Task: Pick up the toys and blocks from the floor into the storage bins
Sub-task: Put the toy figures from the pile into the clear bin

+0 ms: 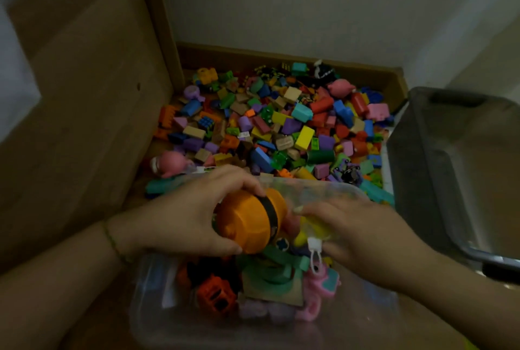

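Note:
A clear plastic bin (152, 318) sits in front of me on the floor, holding several toys, among them an orange-and-black one (216, 295) and a pink plush (318, 287). Over the bin, my left hand (183, 220) grips a round orange toy (247, 220) with a black band. My right hand (357, 234) pinches a small yellow toy (312, 226) with a white tag right beside it. Beyond the bin lies a big heap of coloured blocks (281, 124) and small figures on the floor.
A grey storage bin (416, 164) stands at the right. A wooden furniture panel (84, 102) rises on the left, a low wooden edge (253, 54) runs behind the heap, and a white wall is beyond. A pink figure (171, 164) lies near the clear bin's far left.

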